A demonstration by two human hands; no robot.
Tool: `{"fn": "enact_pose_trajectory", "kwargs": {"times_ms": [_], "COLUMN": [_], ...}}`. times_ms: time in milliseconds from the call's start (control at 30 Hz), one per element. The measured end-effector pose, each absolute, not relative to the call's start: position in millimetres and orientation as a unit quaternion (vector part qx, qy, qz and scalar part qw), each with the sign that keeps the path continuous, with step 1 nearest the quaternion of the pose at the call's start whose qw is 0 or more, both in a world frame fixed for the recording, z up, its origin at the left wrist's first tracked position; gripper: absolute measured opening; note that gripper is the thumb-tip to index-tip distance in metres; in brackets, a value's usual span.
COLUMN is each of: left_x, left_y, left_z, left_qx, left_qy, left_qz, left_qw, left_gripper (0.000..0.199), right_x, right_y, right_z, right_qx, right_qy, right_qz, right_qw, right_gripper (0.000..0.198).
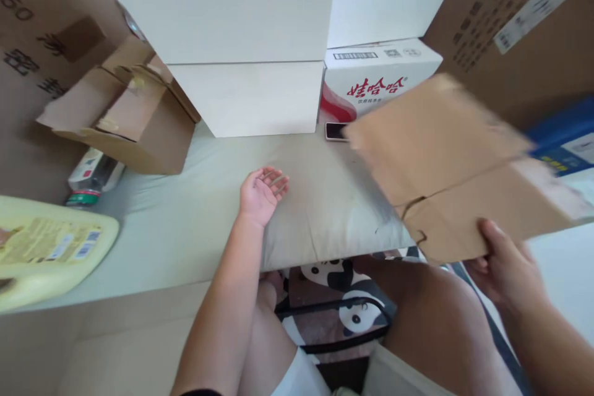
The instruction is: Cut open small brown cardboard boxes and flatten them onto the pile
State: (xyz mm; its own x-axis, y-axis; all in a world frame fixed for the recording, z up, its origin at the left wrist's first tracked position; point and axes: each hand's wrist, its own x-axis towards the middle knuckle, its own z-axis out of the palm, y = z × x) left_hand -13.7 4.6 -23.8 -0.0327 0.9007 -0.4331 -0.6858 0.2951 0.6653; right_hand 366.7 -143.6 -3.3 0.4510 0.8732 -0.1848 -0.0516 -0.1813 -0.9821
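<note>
White boxes [250,96] stand at the back, with a phone [335,131] just beside them. An open brown box [134,130] and a yellow jug [46,247] sit on the left. The right hand [505,269] grips the near edge of a flat cardboard box [445,161]. It is blurry, held up on the right, its long side running left to right. The left hand [260,193] lies open, palm up, on the gray cushion [325,210].

Brown cardboard box [445,161] — tilted, flaps open
</note>
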Motion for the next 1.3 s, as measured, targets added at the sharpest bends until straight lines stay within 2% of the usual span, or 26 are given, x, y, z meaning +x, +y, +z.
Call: {"fn": "enact_pose_trajectory", "kwargs": {"times_ms": [67, 167, 233, 267, 333, 467, 567, 800, 933, 1033, 1133, 1233, 1300], "left_x": [-16, -16, -14, -12, -10, -16, -29, -83, -110, -125, -135, -141, -146], "left_y": [5, 6, 8, 8, 10, 9, 3, -16, -23, -25, -26, -29, -32], "left_z": [-22, -19, -18, -18, -18, -12, -3, 2, -2, -4, -5, -4, -3], "left_qx": [0.125, 0.113, 0.104, 0.103, 0.106, 0.093, 0.075, 0.04, 0.015, 0.026, 0.054, 0.072, 0.057], "left_qy": [0.415, 0.403, 0.402, 0.399, 0.393, 0.381, 0.37, 0.319, 0.304, 0.309, 0.339, 0.381, 0.413], "left_qz": [0.59, 0.601, 0.602, 0.601, 0.601, 0.627, 0.656, 0.753, 0.797, 0.81, 0.804, 0.811, 0.839], "left_qw": [0.681, 0.68, 0.682, 0.685, 0.688, 0.673, 0.653, 0.574, 0.521, 0.498, 0.486, 0.438, 0.349], "left_gripper": [0.013, 0.013, 0.013, 0.013, 0.013, 0.014, 0.013, 0.015, 0.017, 0.022, 0.026, 0.027, 0.027], "right_x": [404, 450, 468, 474, 475, 435, 367, 142, 1, -91, -156, -177, -162], "right_y": [-162, -150, -109, -81, -20, 62, 75, 88, 100, 105, 113, 120, 115], "right_z": [0, 11, 25, 33, 50, 69, 60, 19, 23, 38, 51, 54, 53], "right_qx": [-0.726, -0.823, -0.816, -0.786, -0.709, -0.686, -0.676, -0.563, -0.396, -0.273, -0.258, -0.283, -0.282], "right_qy": [-0.339, -0.406, -0.454, -0.495, -0.526, -0.504, -0.526, -0.686, -0.863, -0.921, -0.929, -0.934, -0.934], "right_qz": [0.267, 0.097, 0.03, 0.038, 0.135, 0.182, 0.237, 0.348, 0.23, 0.144, 0.095, 0.049, 0.02], "right_qw": [0.535, 0.384, 0.356, 0.369, 0.451, 0.492, 0.458, 0.302, 0.214, 0.238, 0.249, 0.213, 0.217], "right_gripper": [0.021, 0.035, 0.042, 0.039, 0.029, 0.038, 0.034, 0.037, 0.042, 0.055, 0.059, 0.027, 0.008]}}
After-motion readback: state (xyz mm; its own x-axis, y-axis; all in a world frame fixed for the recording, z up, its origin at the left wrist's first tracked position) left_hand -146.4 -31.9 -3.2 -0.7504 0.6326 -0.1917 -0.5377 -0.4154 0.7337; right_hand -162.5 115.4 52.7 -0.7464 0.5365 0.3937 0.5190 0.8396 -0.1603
